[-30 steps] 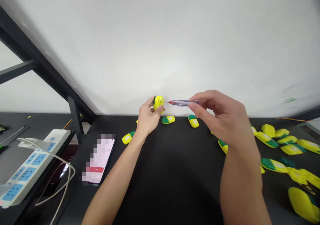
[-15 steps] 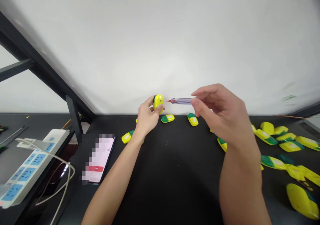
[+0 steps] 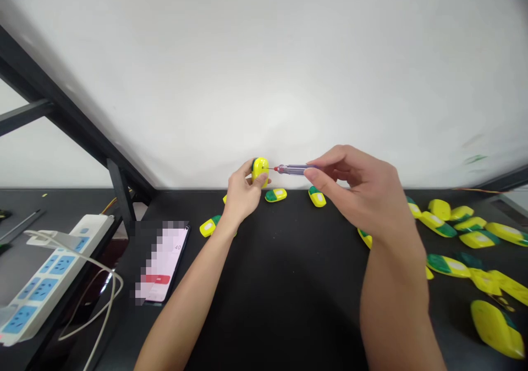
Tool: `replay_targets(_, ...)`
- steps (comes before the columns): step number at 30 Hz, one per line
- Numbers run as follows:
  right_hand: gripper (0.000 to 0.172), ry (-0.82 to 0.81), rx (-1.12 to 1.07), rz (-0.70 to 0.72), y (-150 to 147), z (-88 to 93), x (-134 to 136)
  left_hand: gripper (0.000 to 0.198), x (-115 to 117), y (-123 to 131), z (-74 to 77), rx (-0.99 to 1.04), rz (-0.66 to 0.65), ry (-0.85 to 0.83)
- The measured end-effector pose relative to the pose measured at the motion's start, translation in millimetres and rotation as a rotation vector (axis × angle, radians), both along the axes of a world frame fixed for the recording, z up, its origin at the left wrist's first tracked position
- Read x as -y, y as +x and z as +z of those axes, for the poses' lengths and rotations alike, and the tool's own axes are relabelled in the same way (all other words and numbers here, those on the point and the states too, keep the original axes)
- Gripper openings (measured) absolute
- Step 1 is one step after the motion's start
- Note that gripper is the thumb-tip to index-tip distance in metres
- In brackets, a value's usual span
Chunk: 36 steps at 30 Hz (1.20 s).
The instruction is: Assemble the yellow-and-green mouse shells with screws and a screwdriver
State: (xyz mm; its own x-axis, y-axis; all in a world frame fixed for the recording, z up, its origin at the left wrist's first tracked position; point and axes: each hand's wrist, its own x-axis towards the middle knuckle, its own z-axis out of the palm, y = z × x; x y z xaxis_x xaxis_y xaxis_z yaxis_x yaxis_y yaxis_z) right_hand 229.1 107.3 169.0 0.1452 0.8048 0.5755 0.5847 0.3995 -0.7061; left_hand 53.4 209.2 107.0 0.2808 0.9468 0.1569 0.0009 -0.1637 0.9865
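Observation:
Held up near the wall, a yellow and green oval device point(image 3: 259, 169) is gripped between the thumb and fingers of my left hand point(image 3: 244, 192). From the right, my right hand point(image 3: 355, 187) pinches the clear purple handle of a screwdriver point(image 3: 293, 169). Its thin shaft points left, and the tip meets a small hole in the device's yellow face. Just below on the black table lie a green and yellow device point(image 3: 276, 195) and another one point(image 3: 317, 197).
Many yellow and green devices point(image 3: 438, 223) lie at the right of the black table point(image 3: 284, 294). At the left are a phone point(image 3: 167, 261), a white power strip point(image 3: 49, 277) with a looping cable, and a dark metal frame point(image 3: 119, 187). A white wall point(image 3: 264, 74) stands behind.
My right hand has moved slightly left, its fingers now closed on the screwdriver handle, where the index finger was lifted off before. The left hand and its device have barely moved.

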Motion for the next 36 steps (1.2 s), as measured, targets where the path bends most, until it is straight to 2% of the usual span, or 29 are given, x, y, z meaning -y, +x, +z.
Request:
replay_targets(8, 0.012, -0.006, 0.079, 0.135, 2, 1.3, -2, 0.017, -1, 1, -1.5, -0.007, 0.014, -0.013)
replay_targets(13, 0.017, -0.13, 0.078, 0.154, 4, 8.5, 3, 0.016, -1, 1, -1.3, -0.018, 0.021, -0.019)
replay_targets(17, 0.014, -0.128, 0.048, 0.091, 3, 6.3, 3, 0.015, 0, 0, -1.0, 0.0, 0.014, -0.008)
replay_targets(20, 0.021, -0.081, -0.004, 0.031, 2, 0.7, 0, 0.017, 0, 1, -1.0, 0.011, 0.008, -0.007)
replay_targets(24, 0.013, -0.044, -0.014, 0.098, 3, -2.3, -2, 0.021, 1, 1, -1.4, -0.007, 0.01, -0.013)
replay_targets(29, 0.013, -0.083, 0.02, 0.166, 6, 4.1, -1, 0.018, 0, 2, -2.2, -0.019, 0.016, -0.021)
replay_targets(33, 0.019, -0.194, 0.026, 0.142, 6, 7.8, 3, 0.015, 0, 2, -2.0, -0.029, 0.017, -0.016)
replay_targets(36, 0.021, -0.165, 0.026, 0.053, 6, 3.8, 2, 0.014, 0, 1, -0.8, -0.028, 0.021, -0.012)
